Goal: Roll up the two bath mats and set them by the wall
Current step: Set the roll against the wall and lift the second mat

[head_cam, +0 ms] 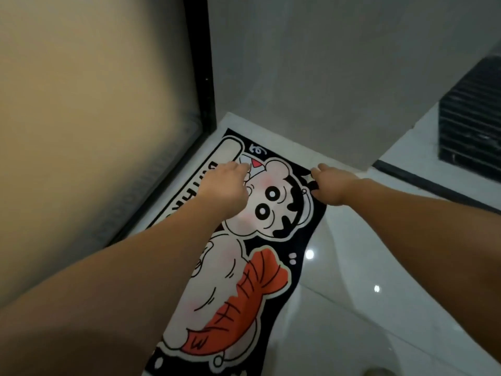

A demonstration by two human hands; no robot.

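Observation:
One bath mat (pixel 260 270), black with a white cartoon figure and an orange shrimp, lies flat on the glossy white floor along a frosted glass door. My left hand (pixel 225 188) hovers over or rests on the mat's far part, fingers curled down near the far end. At the far right edge of the mat is my right hand (pixel 333 185), fingers bent down onto that edge; whether it grips the edge is unclear. A second mat is not in view.
The frosted glass door with a black frame (pixel 208 77) stands on the left. A grey wall (pixel 325 71) rises just beyond the mat's far end. A black slatted object (pixel 471 123) sits at the right, behind a dark floor strip (pixel 423 180).

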